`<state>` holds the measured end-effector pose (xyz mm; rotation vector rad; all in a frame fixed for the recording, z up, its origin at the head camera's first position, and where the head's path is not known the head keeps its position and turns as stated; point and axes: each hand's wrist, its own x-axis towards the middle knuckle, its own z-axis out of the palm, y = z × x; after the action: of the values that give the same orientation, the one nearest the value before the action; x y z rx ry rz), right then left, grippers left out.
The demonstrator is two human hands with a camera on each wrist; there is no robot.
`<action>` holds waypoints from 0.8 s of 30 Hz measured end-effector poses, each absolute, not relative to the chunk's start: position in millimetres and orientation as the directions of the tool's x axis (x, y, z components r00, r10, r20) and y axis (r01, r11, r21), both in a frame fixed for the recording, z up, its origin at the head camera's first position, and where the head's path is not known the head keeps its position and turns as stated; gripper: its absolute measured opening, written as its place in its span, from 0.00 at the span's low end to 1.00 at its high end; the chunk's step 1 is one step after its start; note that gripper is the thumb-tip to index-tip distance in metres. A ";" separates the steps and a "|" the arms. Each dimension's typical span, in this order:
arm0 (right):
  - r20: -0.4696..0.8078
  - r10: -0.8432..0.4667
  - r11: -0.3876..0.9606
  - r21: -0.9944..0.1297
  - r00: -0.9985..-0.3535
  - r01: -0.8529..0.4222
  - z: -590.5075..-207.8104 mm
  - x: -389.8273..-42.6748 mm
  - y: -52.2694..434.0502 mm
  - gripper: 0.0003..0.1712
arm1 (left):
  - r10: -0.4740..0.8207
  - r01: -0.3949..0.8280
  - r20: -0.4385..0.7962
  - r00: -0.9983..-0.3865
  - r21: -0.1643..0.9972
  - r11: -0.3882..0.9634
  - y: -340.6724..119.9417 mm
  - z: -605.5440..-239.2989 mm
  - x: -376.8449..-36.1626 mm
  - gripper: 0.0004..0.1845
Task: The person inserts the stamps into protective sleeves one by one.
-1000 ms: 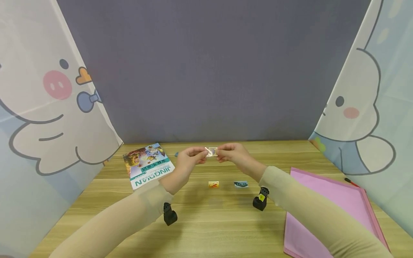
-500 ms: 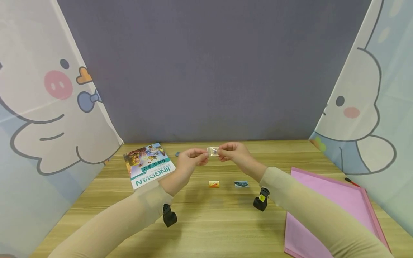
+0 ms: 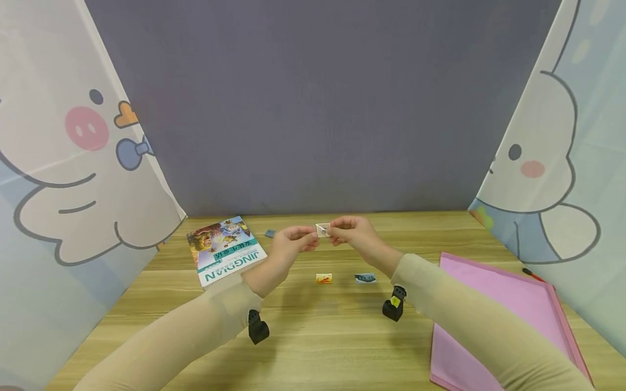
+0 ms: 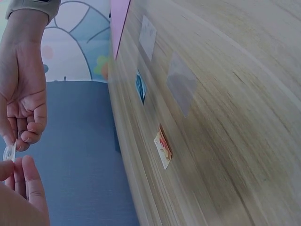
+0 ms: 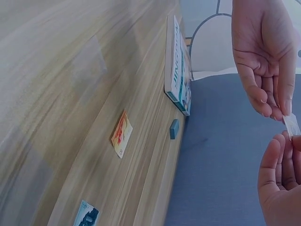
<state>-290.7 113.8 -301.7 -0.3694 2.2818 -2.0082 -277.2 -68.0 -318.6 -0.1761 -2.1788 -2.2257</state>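
Both of my hands are raised above the far middle of the wooden table (image 3: 313,336), fingertips nearly meeting. Between them I pinch one small clear sleeve (image 3: 322,230) with a tiny picture inside: my left hand (image 3: 289,243) nips its left edge and my right hand (image 3: 353,233) nips its right edge. In the left wrist view the sleeve (image 4: 8,152) shows as a pale sliver held between fingertips; in the right wrist view it (image 5: 291,125) is edge-on, so I cannot read what is printed on it.

On the table below and a little nearer lie two small cards, apart from each other: an orange-yellow card (image 3: 324,278) on the left and a blue card (image 3: 365,278) to its right. Neither hand touches them. At far left lies a paperback book (image 3: 225,250), cover up, and just beyond its far right corner a small grey-blue piece (image 3: 270,233). At near right lies a pink zip pouch (image 3: 494,320), with a red-tipped pen (image 3: 532,275) beyond its far right edge. Cartoon-printed curtains hang on both sides.
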 end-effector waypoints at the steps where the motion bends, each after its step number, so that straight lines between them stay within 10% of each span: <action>1: 0.097 -0.230 0.113 -0.986 -0.968 -0.126 -302.0 -290.7 113.2 0.12 | 0.062 0.092 0.093 -0.994 0.996 -0.022 -68.0 -318.8 -277.2 0.10; 24: 0.039 -0.293 0.157 -0.984 -0.955 -0.088 -301.2 -289.2 115.4 0.16 | 0.050 0.068 0.068 -0.996 0.998 -0.005 -67.4 -320.3 -274.3 0.09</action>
<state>-289.2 115.4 -301.2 -0.3761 2.2613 -1.9052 -274.3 -67.4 -320.3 -0.1309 -2.2074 -2.2140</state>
